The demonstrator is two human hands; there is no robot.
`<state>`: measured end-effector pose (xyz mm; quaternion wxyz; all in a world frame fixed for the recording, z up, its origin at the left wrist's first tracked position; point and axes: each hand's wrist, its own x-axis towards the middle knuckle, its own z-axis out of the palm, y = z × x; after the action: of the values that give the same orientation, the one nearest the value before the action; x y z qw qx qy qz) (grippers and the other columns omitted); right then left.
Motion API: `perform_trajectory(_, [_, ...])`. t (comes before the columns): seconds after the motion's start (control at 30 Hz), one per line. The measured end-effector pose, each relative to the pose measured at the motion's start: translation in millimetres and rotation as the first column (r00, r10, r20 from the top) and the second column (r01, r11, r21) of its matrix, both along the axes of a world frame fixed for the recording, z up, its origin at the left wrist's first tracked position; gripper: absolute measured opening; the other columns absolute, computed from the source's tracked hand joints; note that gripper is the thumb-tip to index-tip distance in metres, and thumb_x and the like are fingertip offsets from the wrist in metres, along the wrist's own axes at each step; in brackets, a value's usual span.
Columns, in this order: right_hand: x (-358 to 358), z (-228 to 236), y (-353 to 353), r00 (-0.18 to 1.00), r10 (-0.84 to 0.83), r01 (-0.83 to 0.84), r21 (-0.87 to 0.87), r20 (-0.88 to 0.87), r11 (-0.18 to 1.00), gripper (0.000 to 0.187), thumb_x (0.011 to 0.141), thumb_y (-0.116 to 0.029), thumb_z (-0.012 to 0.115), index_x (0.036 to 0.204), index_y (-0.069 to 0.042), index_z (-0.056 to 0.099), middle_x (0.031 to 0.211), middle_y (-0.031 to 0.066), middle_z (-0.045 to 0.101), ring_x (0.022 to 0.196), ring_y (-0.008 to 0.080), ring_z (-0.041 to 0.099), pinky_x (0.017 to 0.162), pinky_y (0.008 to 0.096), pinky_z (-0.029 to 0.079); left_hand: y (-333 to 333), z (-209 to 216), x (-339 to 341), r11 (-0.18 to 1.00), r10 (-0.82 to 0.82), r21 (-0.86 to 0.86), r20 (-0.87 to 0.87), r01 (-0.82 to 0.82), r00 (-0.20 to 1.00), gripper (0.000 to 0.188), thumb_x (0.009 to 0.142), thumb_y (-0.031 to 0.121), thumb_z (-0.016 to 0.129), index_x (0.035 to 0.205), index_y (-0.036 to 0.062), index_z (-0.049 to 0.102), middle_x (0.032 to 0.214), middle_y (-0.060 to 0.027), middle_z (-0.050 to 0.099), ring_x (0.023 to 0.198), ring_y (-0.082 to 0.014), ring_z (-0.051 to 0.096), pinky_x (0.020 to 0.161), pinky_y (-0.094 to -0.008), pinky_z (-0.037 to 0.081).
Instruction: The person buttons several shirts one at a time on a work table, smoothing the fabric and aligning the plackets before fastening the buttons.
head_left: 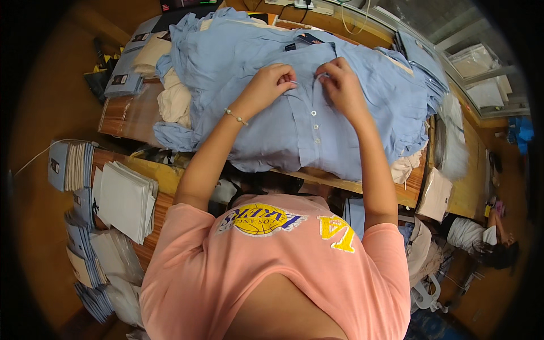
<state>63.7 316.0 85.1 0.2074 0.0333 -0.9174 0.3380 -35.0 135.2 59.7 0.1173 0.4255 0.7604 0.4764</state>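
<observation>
A light blue button-up shirt (331, 150) lies spread on top of other blue garments, its collar at the far side. A dark tag (309, 38) sits by the collar. White buttons run down its front, and the upper front is parted. My left hand (273, 86) is closed in a pinch on the left front edge of the shirt. Opposite it, my right hand (341, 88) pinches the right front edge, fingers bent. The two hands are a short gap apart. What lies right under the fingertips is partly hidden.
Folded blue shirts (422, 62) are stacked at the far right, and more folded shirts (123, 79) lie at the far left. Crumpled cream cloth (174, 101) is beside the pile. White packets (126, 198) stand at lower left. Another person (481, 238) is low at the right.
</observation>
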Motion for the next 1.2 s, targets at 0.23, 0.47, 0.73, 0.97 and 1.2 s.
perform_trajectory(0.23, [-6, 4, -3, 0.982, 0.173, -0.111, -0.515, 0.073, 0.850, 0.011, 0.079, -0.002, 0.061, 0.090, -0.002, 0.062, 0.082, 0.0005, 0.059, 0.072, 0.0074, 0.051, 0.065, 0.0211, 0.042, 5, 22, 4, 0.954, -0.057, 0.278, -0.198, 0.112, 0.979, 0.016, 0.073, 0.002, 0.066, 0.088, 0.0020, 0.062, 0.082, -0.0050, 0.064, 0.075, -0.0129, 0.060, 0.065, -0.0238, 0.048])
perform_trajectory(0.47, [0, 9, -5, 0.972, 0.219, -0.121, -0.619, 0.085, 0.776, 0.012, 0.080, -0.002, 0.061, 0.092, -0.003, 0.061, 0.080, -0.0012, 0.060, 0.070, 0.0047, 0.051, 0.067, 0.0192, 0.042, 8, 28, 2, 0.923, -0.041, 0.322, -0.459, 0.209, 0.887, 0.020, 0.071, 0.002, 0.068, 0.091, 0.0050, 0.064, 0.084, -0.0055, 0.065, 0.074, -0.0194, 0.060, 0.066, -0.0271, 0.049])
perform_trajectory(0.73, [12, 4, -9, 0.998, 0.070, -0.052, -0.592, 0.007, 0.804, 0.016, 0.078, -0.005, 0.063, 0.092, -0.001, 0.056, 0.079, 0.0010, 0.056, 0.072, 0.0095, 0.051, 0.066, 0.0233, 0.043, 13, 42, -8, 0.917, -0.242, 0.152, -0.524, 0.369, 0.817, 0.014, 0.073, 0.004, 0.065, 0.086, 0.0038, 0.062, 0.093, -0.0064, 0.063, 0.081, -0.0214, 0.059, 0.073, -0.0300, 0.046])
perform_trajectory(0.97, [108, -44, -73, 0.843, -0.488, 0.467, -0.143, -0.224, 0.872, 0.035, 0.068, -0.015, 0.073, 0.091, 0.001, 0.052, 0.081, 0.0124, 0.050, 0.075, 0.0256, 0.050, 0.070, 0.0317, 0.042, 4, 33, -21, 0.859, -0.486, 0.310, 0.241, 0.408, 0.840, 0.012, 0.081, 0.002, 0.059, 0.090, 0.0037, 0.051, 0.099, -0.0036, 0.058, 0.092, -0.0124, 0.054, 0.084, -0.0258, 0.043])
perform_trajectory(1.2, [147, -74, -23, 0.910, -0.339, 0.399, -0.733, 0.240, 0.552, 0.013, 0.084, -0.013, 0.060, 0.081, -0.003, 0.054, 0.078, -0.0012, 0.050, 0.074, 0.0088, 0.043, 0.068, 0.0225, 0.036, 31, 58, -18, 0.838, -0.466, 0.380, 0.122, 0.392, 0.876, 0.015, 0.086, 0.007, 0.057, 0.095, 0.0048, 0.047, 0.090, 0.0011, 0.046, 0.086, -0.0061, 0.045, 0.078, -0.0209, 0.038])
